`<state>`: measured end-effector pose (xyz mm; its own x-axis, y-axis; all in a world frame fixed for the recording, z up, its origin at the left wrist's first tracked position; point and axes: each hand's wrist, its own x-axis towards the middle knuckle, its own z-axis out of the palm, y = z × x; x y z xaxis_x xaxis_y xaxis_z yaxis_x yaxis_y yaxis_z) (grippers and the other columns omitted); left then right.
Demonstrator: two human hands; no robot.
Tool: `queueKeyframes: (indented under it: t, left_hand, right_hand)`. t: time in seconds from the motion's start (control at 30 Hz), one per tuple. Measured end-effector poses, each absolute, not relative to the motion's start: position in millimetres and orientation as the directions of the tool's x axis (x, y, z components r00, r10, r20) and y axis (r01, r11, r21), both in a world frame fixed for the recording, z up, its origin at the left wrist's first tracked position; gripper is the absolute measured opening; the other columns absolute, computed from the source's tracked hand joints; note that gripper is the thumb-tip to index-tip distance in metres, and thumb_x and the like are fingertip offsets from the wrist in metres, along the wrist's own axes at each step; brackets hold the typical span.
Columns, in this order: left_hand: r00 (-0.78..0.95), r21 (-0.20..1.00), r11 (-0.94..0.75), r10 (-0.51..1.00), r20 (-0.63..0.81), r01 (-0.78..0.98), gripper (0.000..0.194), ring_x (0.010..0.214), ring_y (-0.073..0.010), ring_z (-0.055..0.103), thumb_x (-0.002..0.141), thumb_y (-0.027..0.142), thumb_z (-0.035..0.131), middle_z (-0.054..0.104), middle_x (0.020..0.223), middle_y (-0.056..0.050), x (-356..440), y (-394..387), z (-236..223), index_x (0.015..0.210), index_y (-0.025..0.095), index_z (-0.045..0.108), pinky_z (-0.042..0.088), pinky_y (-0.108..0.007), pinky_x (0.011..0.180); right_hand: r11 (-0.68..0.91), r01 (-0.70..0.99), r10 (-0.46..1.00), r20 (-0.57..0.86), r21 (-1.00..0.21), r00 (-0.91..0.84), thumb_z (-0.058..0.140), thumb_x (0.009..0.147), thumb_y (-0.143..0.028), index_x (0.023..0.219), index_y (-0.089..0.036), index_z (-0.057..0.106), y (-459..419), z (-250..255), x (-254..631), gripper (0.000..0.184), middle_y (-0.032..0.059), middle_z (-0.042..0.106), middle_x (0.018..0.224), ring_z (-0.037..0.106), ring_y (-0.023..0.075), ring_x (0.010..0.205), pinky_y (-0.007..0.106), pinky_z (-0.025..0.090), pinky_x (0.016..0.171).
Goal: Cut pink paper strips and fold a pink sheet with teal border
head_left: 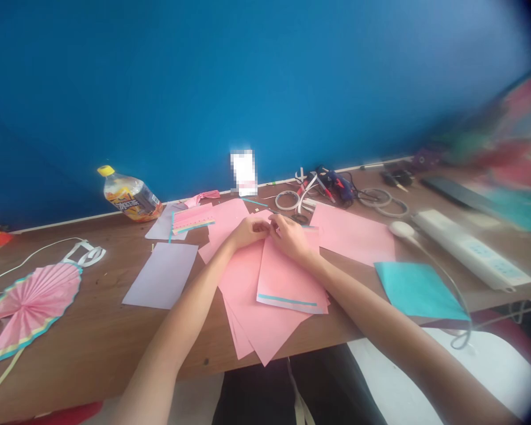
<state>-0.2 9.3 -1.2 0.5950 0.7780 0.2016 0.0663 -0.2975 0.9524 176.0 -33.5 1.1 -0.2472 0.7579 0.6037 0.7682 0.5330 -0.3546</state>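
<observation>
Both of my hands meet at the far edge of a pink paper sheet (pixel 287 277) that has a teal strip along its near edge. My left hand (pixel 248 231) has its fingers curled and pinched on the sheet's top edge. My right hand (pixel 292 236) is closed in a pinch on the same edge, right beside the left. The sheet lies on top of a stack of larger pink sheets (pixel 256 319) on the brown table (pixel 92 330).
A pleated pink paper fan (pixel 30 307) lies at the left, with a drink bottle (pixel 130 198) on its side behind it. White sheets (pixel 161 274), a teal sheet (pixel 418 290), tape rolls (pixel 383 200), a glue gun (pixel 338 183) and a white power strip (pixel 469 248) surround the stack.
</observation>
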Motion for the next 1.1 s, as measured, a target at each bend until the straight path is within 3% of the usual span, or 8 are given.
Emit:
queueKeyframes:
  t: [0.2,0.4,0.5,0.73,0.93,1.1]
  left_hand:
    - [0.59,0.945,-0.312,0.783,0.2,0.094,0.018,0.075,-0.014,0.064,0.073,0.021,0.065,0.071,0.083,-0.006,-1.5,10.7,-4.4,0.087,0.012,0.07,0.049,-0.026,0.072]
    - [0.573,0.943,-0.311,0.797,0.192,0.115,0.026,0.076,-0.0142,0.062,0.074,0.03,0.07,0.07,0.087,-0.008,-3.6,12.4,-6.1,0.092,0.012,0.071,0.048,-0.026,0.071]
    - [0.568,0.954,-0.29,0.8,0.194,0.083,0.029,0.076,-0.0135,0.062,0.075,0.035,0.07,0.07,0.086,-0.007,-3.8,11.3,-4.5,0.091,0.011,0.07,0.048,-0.026,0.071]
    - [0.581,0.957,-0.276,0.794,0.176,0.087,0.024,0.074,-0.0128,0.061,0.075,0.029,0.07,0.069,0.083,-0.006,-4.3,10.7,-2.0,0.09,0.011,0.07,0.047,-0.025,0.071]
    - [0.59,0.947,-0.306,0.784,0.194,0.095,0.017,0.075,-0.0127,0.062,0.074,0.019,0.064,0.07,0.084,-0.006,-2.9,11.4,-6.3,0.088,0.011,0.069,0.048,-0.024,0.071]
    - [0.601,0.939,-0.326,0.773,0.201,0.105,0.014,0.072,-0.0122,0.062,0.073,0.016,0.061,0.069,0.08,-0.005,-1.3,10.4,-9.0,0.084,0.011,0.067,0.047,-0.023,0.067]
  right_hand:
    - [0.524,0.762,0.768,0.597,-0.38,-0.231,0.044,0.084,-0.012,0.104,-0.019,0.058,-32.1,-0.1,174.8,0.026,0.0093,0.069,0.091,0.064,0.0219,0.08,0.031,0.046,0.07]
    - [0.535,0.632,0.802,0.572,-0.561,-0.172,0.048,0.083,-0.016,0.111,-0.02,0.054,-32.1,4.3,179.7,0.029,0.0041,0.069,0.086,0.064,0.0182,0.073,0.028,0.047,0.069]
    - [0.562,0.579,0.795,0.579,-0.59,-0.181,0.051,0.082,-0.018,0.111,-0.02,0.052,-32.3,5.1,181.8,0.029,0.0043,0.068,0.089,0.064,0.0172,0.075,0.028,0.048,0.07]
    - [0.547,0.647,0.8,0.559,-0.532,-0.217,0.05,0.082,-0.016,0.11,-0.021,0.052,-32.0,2.2,180.5,0.028,0.0047,0.067,0.091,0.063,0.0182,0.08,0.028,0.047,0.071]
    - [0.503,0.73,0.813,0.539,-0.464,-0.218,0.047,0.079,-0.011,0.12,-0.019,0.051,-34.4,2.6,175.0,0.042,0.0055,0.067,0.091,0.063,0.0198,0.079,0.029,0.047,0.07]
    - [0.506,0.754,0.799,0.558,-0.419,-0.226,0.043,0.075,-0.007,0.12,-0.016,0.053,-37.0,4.6,167.9,0.047,0.0093,0.067,0.096,0.062,0.0227,0.087,0.033,0.048,0.079]
